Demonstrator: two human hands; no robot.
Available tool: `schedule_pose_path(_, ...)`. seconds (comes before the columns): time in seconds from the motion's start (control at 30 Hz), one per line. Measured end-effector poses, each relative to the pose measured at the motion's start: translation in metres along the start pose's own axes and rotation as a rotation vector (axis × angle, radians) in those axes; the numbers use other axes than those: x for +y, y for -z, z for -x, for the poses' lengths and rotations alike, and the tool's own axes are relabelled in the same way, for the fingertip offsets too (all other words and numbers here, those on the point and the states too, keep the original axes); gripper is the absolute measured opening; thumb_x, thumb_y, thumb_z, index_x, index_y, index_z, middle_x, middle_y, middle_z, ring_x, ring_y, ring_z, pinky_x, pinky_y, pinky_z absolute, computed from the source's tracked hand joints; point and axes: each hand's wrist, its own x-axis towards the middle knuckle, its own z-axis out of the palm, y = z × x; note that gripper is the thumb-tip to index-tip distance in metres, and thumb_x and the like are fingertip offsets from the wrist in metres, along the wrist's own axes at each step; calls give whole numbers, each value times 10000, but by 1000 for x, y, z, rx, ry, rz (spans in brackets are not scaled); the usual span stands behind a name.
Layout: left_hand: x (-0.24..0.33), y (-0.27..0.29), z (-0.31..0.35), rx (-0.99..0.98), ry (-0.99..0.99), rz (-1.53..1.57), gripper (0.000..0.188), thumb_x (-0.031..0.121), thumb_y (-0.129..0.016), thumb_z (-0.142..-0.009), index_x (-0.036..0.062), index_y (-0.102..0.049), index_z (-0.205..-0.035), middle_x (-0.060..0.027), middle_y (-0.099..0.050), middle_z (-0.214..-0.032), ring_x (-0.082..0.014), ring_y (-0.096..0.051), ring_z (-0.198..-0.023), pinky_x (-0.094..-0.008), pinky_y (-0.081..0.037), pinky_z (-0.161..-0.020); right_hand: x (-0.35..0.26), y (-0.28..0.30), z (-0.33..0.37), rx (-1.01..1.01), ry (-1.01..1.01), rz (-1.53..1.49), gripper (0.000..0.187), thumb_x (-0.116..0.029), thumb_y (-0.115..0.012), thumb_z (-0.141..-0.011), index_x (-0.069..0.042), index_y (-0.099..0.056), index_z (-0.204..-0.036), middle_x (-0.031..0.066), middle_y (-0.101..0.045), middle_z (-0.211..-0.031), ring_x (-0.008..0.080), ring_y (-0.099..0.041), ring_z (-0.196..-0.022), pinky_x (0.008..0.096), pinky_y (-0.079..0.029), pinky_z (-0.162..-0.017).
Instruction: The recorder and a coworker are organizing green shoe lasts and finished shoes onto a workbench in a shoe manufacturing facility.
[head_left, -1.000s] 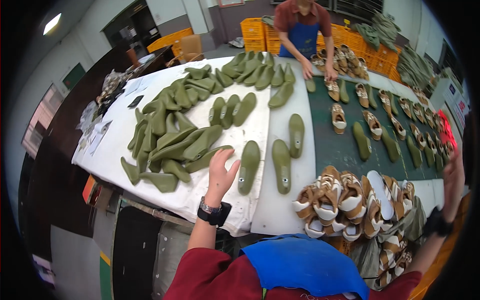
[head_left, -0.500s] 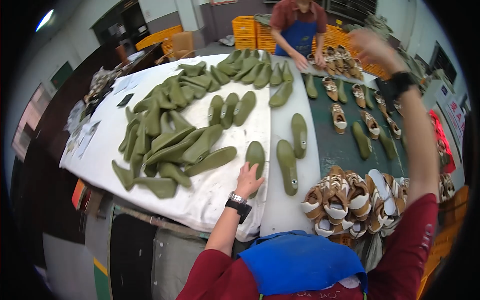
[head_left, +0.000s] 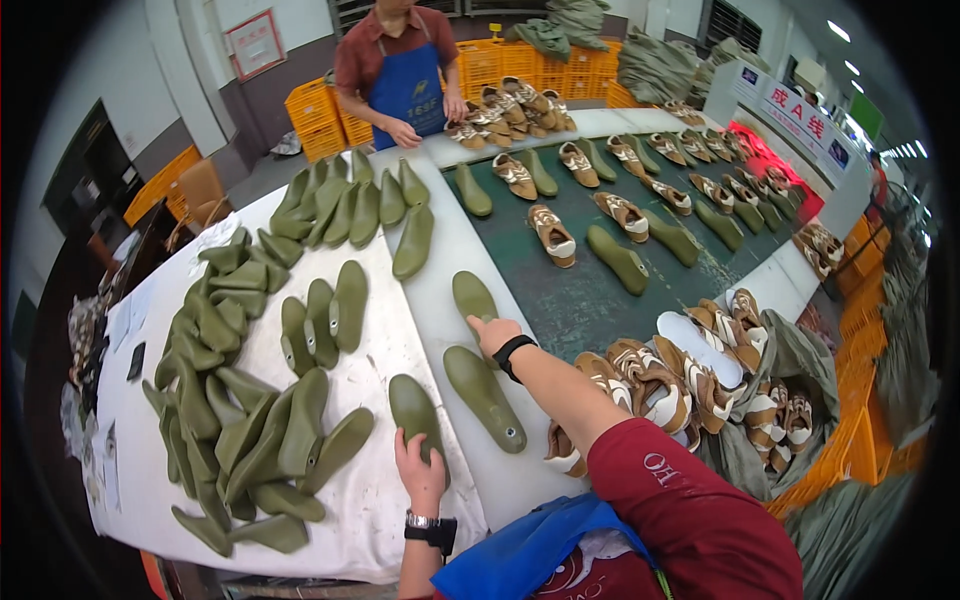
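Green shoe lasts lie all over the left side of the table. My left hand (head_left: 422,474) is closed round the lower part of one last (head_left: 412,402) at the edge of the white cloth. To its right, my right hand (head_left: 498,338) grips the near end of another last (head_left: 471,292) on the pale strip; my palm hides part of it. Between the two hands a third last (head_left: 482,395) lies flat, touched by neither. Three more lasts (head_left: 320,322) rest side by side on the cloth, left of my hands.
A large heap of lasts (head_left: 215,390) covers the left of the cloth (head_left: 375,530). On the right, a green conveyor belt (head_left: 545,305) carries brown-and-white shoes and lasts. Piled shoes (head_left: 655,380) stand beside my right arm. Across the table, a person in a blue apron (head_left: 410,95) stands by more shoes.
My right hand has come down from raised over the belt onto a last. My left hand stays at its last, fingers now more closed round it. The view has swung right.
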Motion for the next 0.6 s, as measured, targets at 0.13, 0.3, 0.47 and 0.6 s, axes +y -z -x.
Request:
schedule_pose_path(0.13,4,-2,-2,-14,7,-23,266,33,-544,-718,15,-533,-983,-220,-359,-1280,-370,-396,-1149,-375,-351,-942,23,9,-14,-23,-78,-125,575,-271,-512,-801,-189,-280,-1320,158,-620,-909,310,-602,-834,407,-468,-725)
schedule_pose_path(0.3,5,2,-5,-18,14,-33,272,28,-543,-718,15,-526,-989,-220,-351,-1285,-370,-396,-1149,-381,-348,-944,69,31,-24,69,-252,-80,528,-203,-536,-752,-145,-363,-1247,164,-624,-889,299,-614,-833,391,-476,-720)
schedule_pose_path(0.47,9,-2,-7,-29,4,-18,269,23,-539,-719,14,-524,-988,-219,-348,-1289,-365,-395,-1153,-385,-340,-950,139,14,-36,-69,-329,-50,644,-285,-601,-748,-127,-297,-1293,174,-603,-991,313,-590,-910,398,-470,-767)
schedule_pose_path(0.6,7,1,-8,-30,31,-1,275,26,-541,-718,15,-524,-991,-220,-344,-1293,-365,-388,-1159,-389,-334,-954,149,-4,-15,-163,-373,-117,712,-244,-623,-708,-141,-283,-1325,183,-590,-1025,314,-575,-946,402,-460,-797)
